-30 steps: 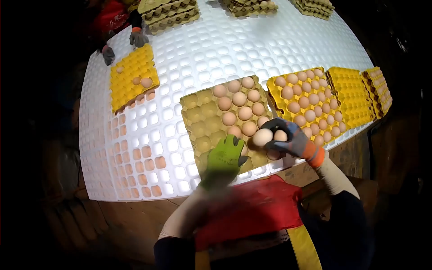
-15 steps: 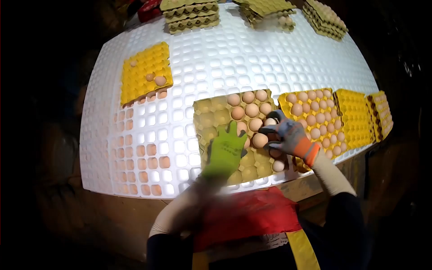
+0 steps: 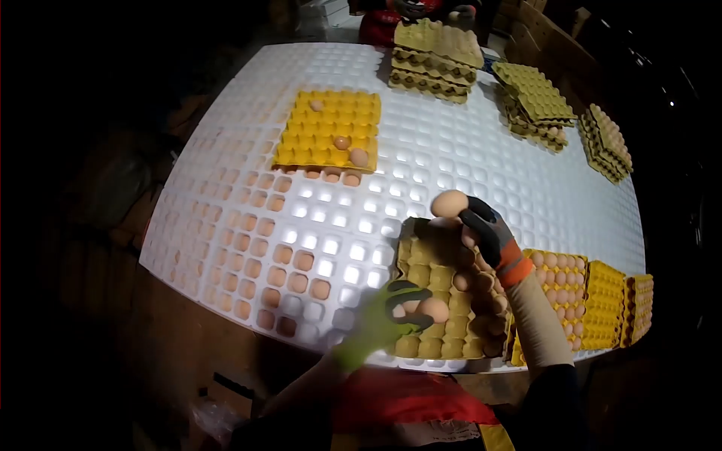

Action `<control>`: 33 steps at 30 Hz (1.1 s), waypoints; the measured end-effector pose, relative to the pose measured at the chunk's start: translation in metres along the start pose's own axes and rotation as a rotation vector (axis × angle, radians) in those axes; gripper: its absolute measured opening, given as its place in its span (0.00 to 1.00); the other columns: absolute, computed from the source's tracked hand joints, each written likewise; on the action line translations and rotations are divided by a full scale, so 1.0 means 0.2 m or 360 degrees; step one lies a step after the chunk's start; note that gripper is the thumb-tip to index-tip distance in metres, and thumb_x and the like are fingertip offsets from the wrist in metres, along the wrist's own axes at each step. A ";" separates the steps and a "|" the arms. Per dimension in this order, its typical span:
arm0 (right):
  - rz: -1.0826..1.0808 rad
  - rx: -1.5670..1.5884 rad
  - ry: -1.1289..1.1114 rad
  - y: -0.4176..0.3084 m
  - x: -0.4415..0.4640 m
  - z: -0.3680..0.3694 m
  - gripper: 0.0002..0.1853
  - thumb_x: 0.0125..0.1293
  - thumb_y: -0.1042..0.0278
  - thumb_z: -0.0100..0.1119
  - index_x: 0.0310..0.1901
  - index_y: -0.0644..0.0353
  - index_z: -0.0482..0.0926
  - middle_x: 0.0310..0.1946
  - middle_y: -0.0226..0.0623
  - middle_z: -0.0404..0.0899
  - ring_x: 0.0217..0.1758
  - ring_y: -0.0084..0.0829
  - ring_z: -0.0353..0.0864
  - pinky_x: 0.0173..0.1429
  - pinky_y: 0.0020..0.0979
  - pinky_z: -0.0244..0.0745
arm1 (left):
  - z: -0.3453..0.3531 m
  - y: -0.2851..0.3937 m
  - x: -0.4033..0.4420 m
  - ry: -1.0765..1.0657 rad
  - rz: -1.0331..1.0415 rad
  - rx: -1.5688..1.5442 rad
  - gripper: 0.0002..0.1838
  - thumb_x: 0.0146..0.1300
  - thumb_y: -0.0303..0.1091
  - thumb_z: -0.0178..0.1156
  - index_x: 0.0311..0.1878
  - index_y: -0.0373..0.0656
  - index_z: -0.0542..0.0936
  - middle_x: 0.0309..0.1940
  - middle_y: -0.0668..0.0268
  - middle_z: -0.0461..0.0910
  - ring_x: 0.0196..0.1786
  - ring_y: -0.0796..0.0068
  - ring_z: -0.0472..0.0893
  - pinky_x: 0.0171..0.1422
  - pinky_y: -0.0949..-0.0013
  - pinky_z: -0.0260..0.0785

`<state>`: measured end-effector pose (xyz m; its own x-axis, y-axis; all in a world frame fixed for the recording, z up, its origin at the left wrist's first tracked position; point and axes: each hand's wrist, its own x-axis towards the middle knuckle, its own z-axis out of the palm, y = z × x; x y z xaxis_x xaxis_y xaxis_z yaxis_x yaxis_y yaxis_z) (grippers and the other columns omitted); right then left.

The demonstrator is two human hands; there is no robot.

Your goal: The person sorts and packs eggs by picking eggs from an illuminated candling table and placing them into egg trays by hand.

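Left hand (image 3: 380,319): green-gloved, blurred, fingers curled round a couple of eggs (image 3: 434,310), just over the drab tray (image 3: 429,347).
Right hand (image 3: 492,237): grey-gloved, pinching a brown egg (image 3: 450,203) above that tray's far edge.
Yellow tray (image 3: 316,131): farther off on the white dimpled worktop (image 3: 421,150).

Fewer eggs (image 3: 498,304) in the brown tray (image 3: 431,275)
Left hand (image 3: 387,319) now curls around eggs; right hand (image 3: 492,237) has moved farther forward.

I see a red apron (image 3: 410,398), yellow band (image 3: 496,437) at its lower right, dark sleeve (image 3: 553,391) beside it, green-black left glove (image 3: 376,325), grey-black right glove (image 3: 494,234), orange cuff (image 3: 515,271)
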<state>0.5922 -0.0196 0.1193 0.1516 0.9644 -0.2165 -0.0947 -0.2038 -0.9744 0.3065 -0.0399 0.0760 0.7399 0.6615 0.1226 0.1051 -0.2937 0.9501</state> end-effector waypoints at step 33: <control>-0.0551 -0.0927 0.0353 0.76 -0.36 1.50 0.25 0.63 0.61 0.76 0.61 0.55 0.80 0.48 0.41 0.84 0.42 0.46 0.86 0.51 0.38 0.84 | -0.81 -0.34 -0.75 0.0645 -0.0219 0.1071 0.22 0.64 0.24 0.67 0.62 0.42 0.83 0.55 0.55 0.83 0.56 0.53 0.84 0.54 0.60 0.80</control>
<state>0.2714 -0.0694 0.0056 0.2803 0.9458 0.1641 0.5270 -0.0087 -0.8498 0.0806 -0.0065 0.0393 0.4055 0.8835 0.2344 0.6523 -0.4594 0.6029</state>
